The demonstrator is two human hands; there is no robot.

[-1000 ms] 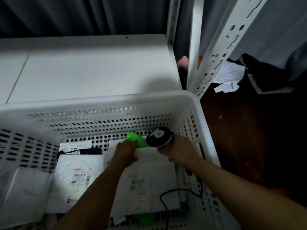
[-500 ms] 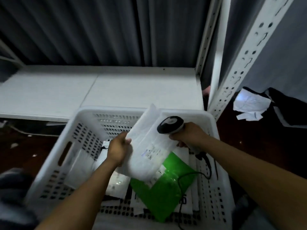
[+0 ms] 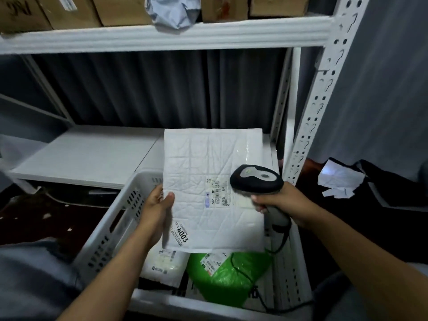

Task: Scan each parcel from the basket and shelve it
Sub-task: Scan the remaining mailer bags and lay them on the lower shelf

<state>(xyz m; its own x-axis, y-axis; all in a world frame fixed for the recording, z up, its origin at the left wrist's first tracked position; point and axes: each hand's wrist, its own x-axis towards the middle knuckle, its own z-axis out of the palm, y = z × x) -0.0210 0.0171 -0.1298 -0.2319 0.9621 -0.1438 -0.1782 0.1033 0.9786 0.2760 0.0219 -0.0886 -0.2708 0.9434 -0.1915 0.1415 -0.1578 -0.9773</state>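
My left hand (image 3: 157, 207) grips the left edge of a white padded mailer (image 3: 208, 163), thumb pressed on its front and the other fingers hidden behind it. My right hand (image 3: 280, 202) is curled tight round the handle of the black barcode scanner (image 3: 256, 179), whose head overlaps the mailer's right edge, just beside the printed label (image 3: 216, 193). The label's barcode and text are too blurred for me to read. A small sticker (image 3: 180, 235) near the lower left corner reads 4003. I hold the mailer upright over the white perforated basket (image 3: 108, 230), and it hides much of what lies inside. Below its bottom edge I can see a green parcel (image 3: 229, 274) and part of a white parcel (image 3: 164, 262) to its left, both with labels I cannot make out. The scanner's cable (image 3: 245, 274) loops down across the green parcel and out over the basket's near side. Behind the basket runs the white lower shelf (image 3: 92, 154), its right part hidden by the mailer. The upper shelf (image 3: 162, 35) carries cardboard boxes (image 3: 69, 10) and a crumpled grey bag (image 3: 172, 10), all cut off by the top of the view. Right of the slotted upright (image 3: 324, 89), some white papers (image 3: 338, 181) lie on something dark that I cannot identify.
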